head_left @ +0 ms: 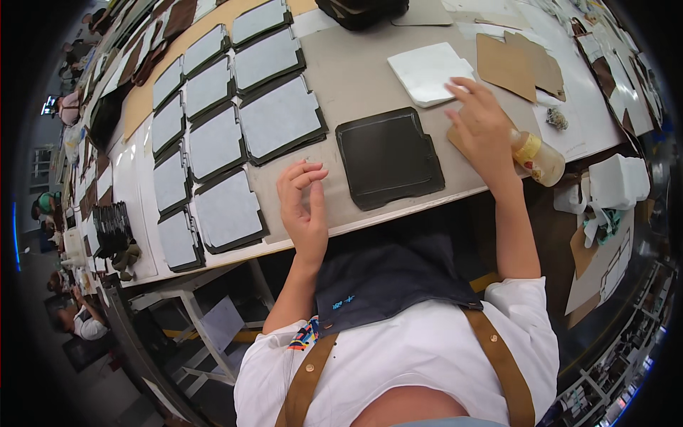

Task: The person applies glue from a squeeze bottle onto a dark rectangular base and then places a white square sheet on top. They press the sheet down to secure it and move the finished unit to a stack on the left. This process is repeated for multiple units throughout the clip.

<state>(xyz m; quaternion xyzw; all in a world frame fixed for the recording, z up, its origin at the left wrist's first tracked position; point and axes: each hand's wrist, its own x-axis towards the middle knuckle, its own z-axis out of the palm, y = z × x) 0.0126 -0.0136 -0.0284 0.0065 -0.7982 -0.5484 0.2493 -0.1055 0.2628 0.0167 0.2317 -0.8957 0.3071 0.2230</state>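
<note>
A black panel [390, 158] with a notched right edge lies flat on the table in front of me. Just left of it hovers my left hand [302, 206], fingers loosely bent and thumb apart, with nothing visible in it. On the other side, my right hand [482, 128] is raised with its fingers spread, its fingertips by a stack of white sheets [425, 70]. I cannot tell whether they touch the stack. Next to the right wrist is a clear bottle [546, 162] with a yellow band, tilted or lying. Part of a tan card [459, 142] shows beneath that hand.
Rows of black-edged pieces topped with pale sheets [212, 146] cover the left of the table. Brown boards [505, 65] lie at the far right, near a small grey clump [557, 119]. A black bundle [363, 10] sits at the back. White containers [617, 181] stand off the right edge.
</note>
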